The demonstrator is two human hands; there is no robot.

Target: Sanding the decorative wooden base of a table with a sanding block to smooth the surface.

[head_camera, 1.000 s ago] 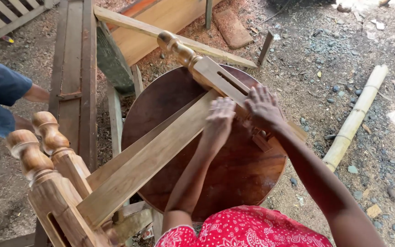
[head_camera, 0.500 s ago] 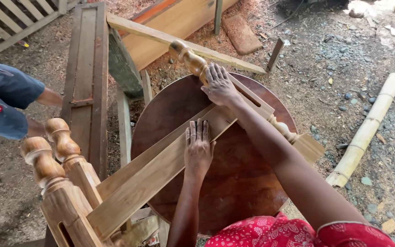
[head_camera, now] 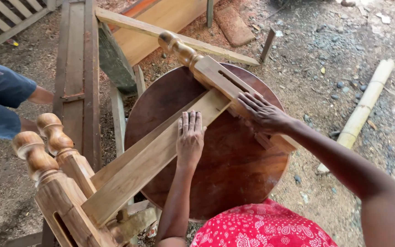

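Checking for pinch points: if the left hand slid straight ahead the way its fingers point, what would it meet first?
Likely the turned post. The left hand lies flat on the rail, fingers pointing up-frame; they would first cross the rail's far edge and bare round tabletop.

A pale wooden rail [head_camera: 147,160] is lying flat and slanted across the round dark tabletop, running from lower left up to the right, its far end butting against a turned post [head_camera: 216,75]. That post, light brown with a rounded knob at its top and a long slot cut in its squared face, is resting across the tabletop's upper right. The rail's lower end is joining two more knobbed posts [head_camera: 53,160] standing at lower left.
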